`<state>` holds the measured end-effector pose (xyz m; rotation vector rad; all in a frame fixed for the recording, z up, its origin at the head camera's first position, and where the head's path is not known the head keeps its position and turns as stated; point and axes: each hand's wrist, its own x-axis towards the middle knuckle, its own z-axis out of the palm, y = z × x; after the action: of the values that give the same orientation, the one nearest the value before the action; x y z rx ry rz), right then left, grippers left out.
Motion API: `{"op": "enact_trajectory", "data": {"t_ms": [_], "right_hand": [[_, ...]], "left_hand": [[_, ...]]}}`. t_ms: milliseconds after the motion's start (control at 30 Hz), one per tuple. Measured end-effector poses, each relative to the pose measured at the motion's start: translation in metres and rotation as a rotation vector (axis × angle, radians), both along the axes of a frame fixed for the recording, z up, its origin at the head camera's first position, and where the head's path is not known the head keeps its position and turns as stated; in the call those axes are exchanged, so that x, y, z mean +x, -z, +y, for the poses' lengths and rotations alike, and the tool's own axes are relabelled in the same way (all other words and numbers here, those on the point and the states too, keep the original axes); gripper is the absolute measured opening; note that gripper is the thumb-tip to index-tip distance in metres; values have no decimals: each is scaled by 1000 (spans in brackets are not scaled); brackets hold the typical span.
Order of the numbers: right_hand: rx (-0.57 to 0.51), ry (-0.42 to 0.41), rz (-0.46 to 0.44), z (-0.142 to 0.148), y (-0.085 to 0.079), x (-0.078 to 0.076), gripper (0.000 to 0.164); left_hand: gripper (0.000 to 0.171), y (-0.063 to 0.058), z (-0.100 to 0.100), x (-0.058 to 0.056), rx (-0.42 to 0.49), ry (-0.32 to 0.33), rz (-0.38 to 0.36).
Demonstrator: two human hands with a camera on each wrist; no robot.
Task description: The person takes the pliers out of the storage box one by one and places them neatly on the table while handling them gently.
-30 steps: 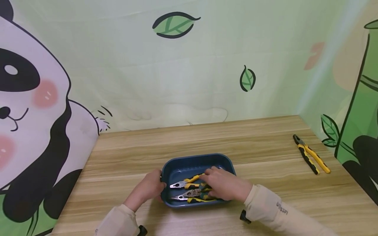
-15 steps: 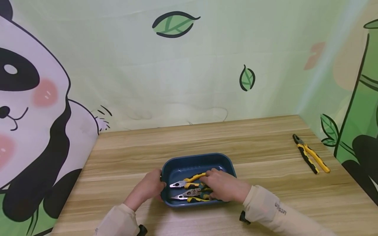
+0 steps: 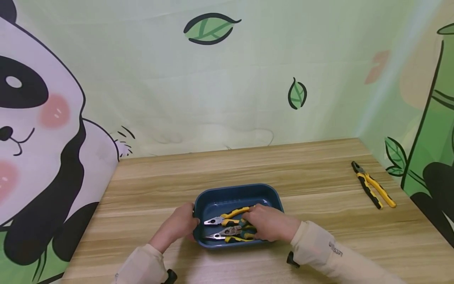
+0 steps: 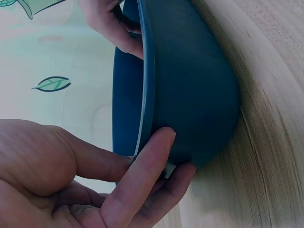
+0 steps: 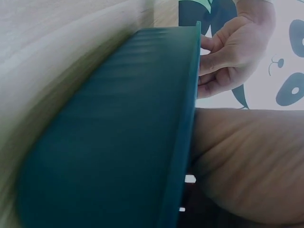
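At the tray (image 3: pixel 234 195), the left hand (image 3: pixel 180 221) — nearly closed — pinches the rim (image 4: pixel 148 85).

See small dark letters (image 3: pixel 335 249) on the right sleeve (image 3: pixel 319 244), running along the arm. Seem to start with "Lets", but look too blurry to read for sure, mostly at the end. See a bit of dark print (image 3: pixel 116 277) on the left sleeve (image 3: pixel 142 266) too, down by the bottom edge. Looks too tiny to read.
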<state>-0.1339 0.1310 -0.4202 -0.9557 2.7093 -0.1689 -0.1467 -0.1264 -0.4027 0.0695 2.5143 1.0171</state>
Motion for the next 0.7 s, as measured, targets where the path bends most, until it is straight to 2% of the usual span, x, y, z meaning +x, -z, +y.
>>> {"op": "enact_trajectory", "data": {"t_ms": [167,467,700], "right_hand": [[-5,-21,-13,2,-1,-1,39],[38,42,-23,6,5,-1,39],[56,39,1,7,7,-1,37]], "left_hand": [[24,1,0,0,8,1,12],[25,1,1,0,4,4,13],[27,1,0,0,4,4,6]]}}
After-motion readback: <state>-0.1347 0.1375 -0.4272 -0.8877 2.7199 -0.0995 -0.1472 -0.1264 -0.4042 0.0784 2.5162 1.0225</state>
